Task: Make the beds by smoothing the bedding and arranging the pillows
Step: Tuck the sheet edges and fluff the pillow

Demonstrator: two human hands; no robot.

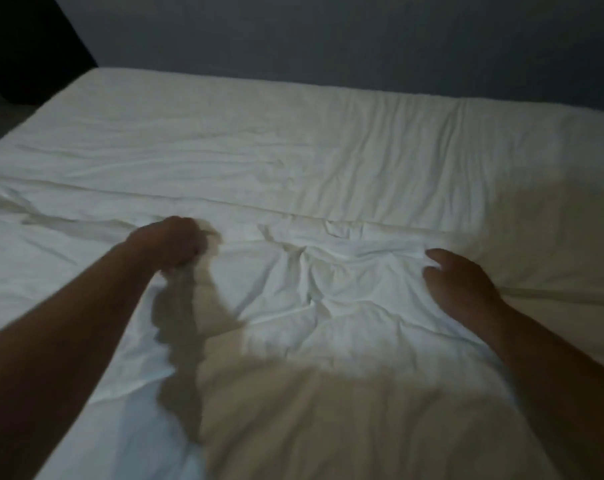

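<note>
My left hand [176, 244] is closed into a fist, and a bunch of the white top sheet [328, 306] is gripped inside it. The cloth rises a little under this fist and makes a dark shadow on the side towards me. My right hand [460, 282] lies lower on the same sheet, well apart from the left one. Its thumb and bent fingers [430, 271] close on a small fold of the cloth; the picture is blurred there, but the fold seems pinched between them.

Between my two hands the top sheet is much wrinkled, with folds that run together in the middle. Both hands are near the far edge of this sheet, which goes as a long line across the bed [224, 98] from the left side to the right side. Beyond that line the bed surface is white too, with only light creases, and it reaches up to the far edge of the bed. The near part of the sheet, close to my body, lies in shadow.

Behind the far edge stands a grey wall [363, 36].
</note>
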